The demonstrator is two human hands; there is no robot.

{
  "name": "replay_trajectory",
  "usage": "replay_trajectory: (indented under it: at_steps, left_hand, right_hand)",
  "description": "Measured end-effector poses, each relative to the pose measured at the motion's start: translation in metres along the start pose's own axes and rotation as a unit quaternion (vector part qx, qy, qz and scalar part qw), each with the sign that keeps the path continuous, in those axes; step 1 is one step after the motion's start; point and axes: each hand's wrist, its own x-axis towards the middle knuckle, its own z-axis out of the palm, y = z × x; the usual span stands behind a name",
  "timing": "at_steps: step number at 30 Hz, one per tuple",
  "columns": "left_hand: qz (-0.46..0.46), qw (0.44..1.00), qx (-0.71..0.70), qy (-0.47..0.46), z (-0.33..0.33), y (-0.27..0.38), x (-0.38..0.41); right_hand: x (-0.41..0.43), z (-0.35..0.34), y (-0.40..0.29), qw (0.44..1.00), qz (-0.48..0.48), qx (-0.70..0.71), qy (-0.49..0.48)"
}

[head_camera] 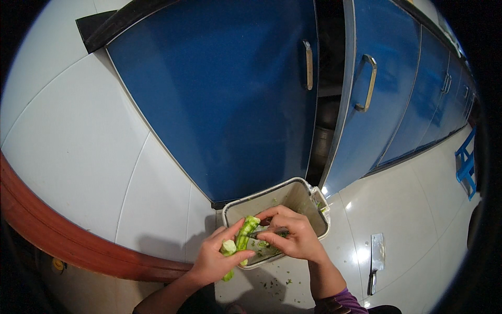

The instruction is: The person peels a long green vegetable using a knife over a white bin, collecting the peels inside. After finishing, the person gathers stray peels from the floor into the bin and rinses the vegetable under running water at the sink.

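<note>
My left hand point(213, 253) grips a partly peeled green gourd piece point(247, 231), streaked light and dark. A second pale-ended gourd piece point(228, 248) sits beside it in the same grip, its lower end showing below the hand. In my right hand point(294, 231) is a small peeling tool point(270, 232), its edge against the gourd; the fingers partly hide it, so its exact kind is unclear. Both hands are above a light plastic bin point(300, 200) with green peelings inside.
A cleaver point(377, 255) lies on the tiled floor to the right. Green scraps point(288, 281) are scattered below the bin. Behind it stand blue cabinets point(219, 110), one door point(364, 129) ajar. A blue plastic stool point(466, 168) is at far right, a white tiled wall point(78, 168) at left.
</note>
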Motion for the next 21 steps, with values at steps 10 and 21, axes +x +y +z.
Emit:
replay_trajectory:
  at_steps: [10,21]
  left_hand:
    - [-0.015,1.0,-0.013,0.016,0.0,-0.004,0.001]
    - [-0.016,0.995,0.094,-0.015,-0.004,0.011,0.0]
  right_hand:
    - [-0.001,0.003,-0.002,0.998,-0.018,0.023,-0.046]
    - [-0.002,0.008,-0.001,0.999,0.013,0.027,0.009]
